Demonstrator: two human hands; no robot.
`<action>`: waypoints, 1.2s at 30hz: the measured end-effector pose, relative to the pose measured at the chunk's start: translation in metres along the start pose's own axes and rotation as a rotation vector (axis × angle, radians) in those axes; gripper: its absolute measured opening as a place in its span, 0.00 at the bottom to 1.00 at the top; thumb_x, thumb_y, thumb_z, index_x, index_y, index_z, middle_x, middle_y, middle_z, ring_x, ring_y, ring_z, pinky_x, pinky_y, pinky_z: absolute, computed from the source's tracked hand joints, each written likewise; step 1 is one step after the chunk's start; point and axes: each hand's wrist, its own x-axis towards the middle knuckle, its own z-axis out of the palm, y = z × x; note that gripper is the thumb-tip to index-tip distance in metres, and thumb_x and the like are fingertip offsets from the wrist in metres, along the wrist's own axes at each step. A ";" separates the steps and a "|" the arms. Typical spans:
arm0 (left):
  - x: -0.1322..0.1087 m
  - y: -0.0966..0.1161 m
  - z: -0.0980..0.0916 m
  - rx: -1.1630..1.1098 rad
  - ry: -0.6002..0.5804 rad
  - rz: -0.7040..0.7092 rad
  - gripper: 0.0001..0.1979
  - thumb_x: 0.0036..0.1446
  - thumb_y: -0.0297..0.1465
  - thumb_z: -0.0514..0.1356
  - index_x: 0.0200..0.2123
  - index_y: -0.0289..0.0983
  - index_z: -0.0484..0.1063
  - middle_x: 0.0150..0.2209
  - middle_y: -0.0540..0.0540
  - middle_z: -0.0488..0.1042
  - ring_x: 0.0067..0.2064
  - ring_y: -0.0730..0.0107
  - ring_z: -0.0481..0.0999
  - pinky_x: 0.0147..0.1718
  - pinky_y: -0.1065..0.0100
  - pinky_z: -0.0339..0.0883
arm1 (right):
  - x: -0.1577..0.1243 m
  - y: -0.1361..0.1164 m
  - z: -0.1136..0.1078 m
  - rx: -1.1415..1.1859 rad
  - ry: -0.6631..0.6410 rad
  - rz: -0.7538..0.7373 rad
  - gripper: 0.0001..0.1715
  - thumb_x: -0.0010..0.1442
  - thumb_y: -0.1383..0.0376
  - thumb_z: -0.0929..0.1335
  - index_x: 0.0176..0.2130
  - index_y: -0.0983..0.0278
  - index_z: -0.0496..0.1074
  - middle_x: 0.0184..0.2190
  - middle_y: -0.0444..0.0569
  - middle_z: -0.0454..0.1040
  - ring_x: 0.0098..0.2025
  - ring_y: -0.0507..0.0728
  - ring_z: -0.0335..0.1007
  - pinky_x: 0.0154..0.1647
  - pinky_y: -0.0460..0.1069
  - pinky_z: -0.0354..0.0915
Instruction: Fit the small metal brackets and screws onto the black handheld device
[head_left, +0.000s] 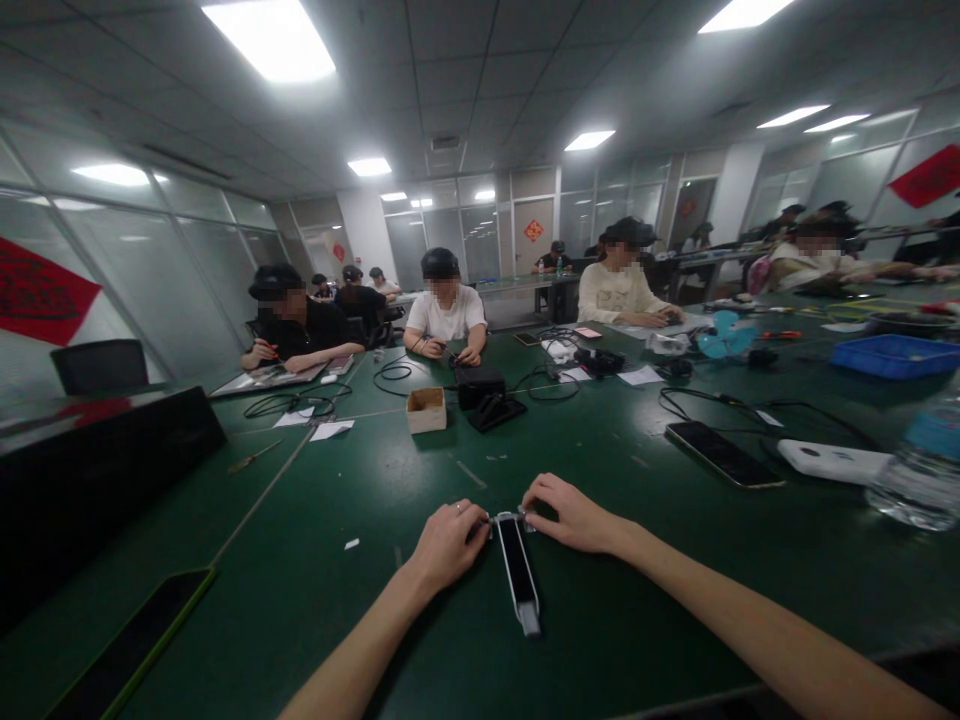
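At lower centre of the frame, a slim black-and-white device [517, 573] is pinched at its far end by the left hand [448, 545] and right hand [571, 514] — both closed on it. It is judged light, rigid, slightly slick — best gripped by its edges.

Between the left hand [448, 545] and right hand [571, 514] lies a black strip [517, 570] edged in white. The table [315, 580] beneath is dark green.

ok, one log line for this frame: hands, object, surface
left hand: pinching far end of slim black device | right hand: pinching same end, opposite side | device: flat on green table | phone: right, untouched
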 end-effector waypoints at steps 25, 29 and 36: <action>0.000 -0.001 0.002 0.009 0.004 0.000 0.09 0.61 0.32 0.51 0.38 0.38 0.71 0.37 0.47 0.73 0.37 0.69 0.71 0.37 0.69 0.63 | 0.000 -0.001 -0.001 -0.053 0.045 -0.092 0.10 0.57 0.61 0.68 0.38 0.64 0.73 0.41 0.50 0.67 0.44 0.57 0.63 0.45 0.52 0.64; -0.001 -0.002 0.002 -0.006 0.007 0.006 0.10 0.62 0.32 0.51 0.38 0.39 0.71 0.37 0.47 0.73 0.37 0.69 0.71 0.36 0.69 0.63 | 0.000 0.001 0.000 -0.057 0.064 -0.101 0.10 0.57 0.61 0.67 0.39 0.63 0.72 0.42 0.50 0.67 0.44 0.57 0.63 0.44 0.52 0.64; -0.001 -0.001 0.000 0.002 0.000 0.000 0.10 0.62 0.32 0.50 0.39 0.38 0.71 0.37 0.47 0.73 0.37 0.68 0.71 0.37 0.68 0.63 | 0.000 0.004 -0.012 -0.109 0.076 -0.112 0.12 0.60 0.61 0.65 0.42 0.62 0.73 0.44 0.51 0.68 0.46 0.58 0.63 0.46 0.54 0.63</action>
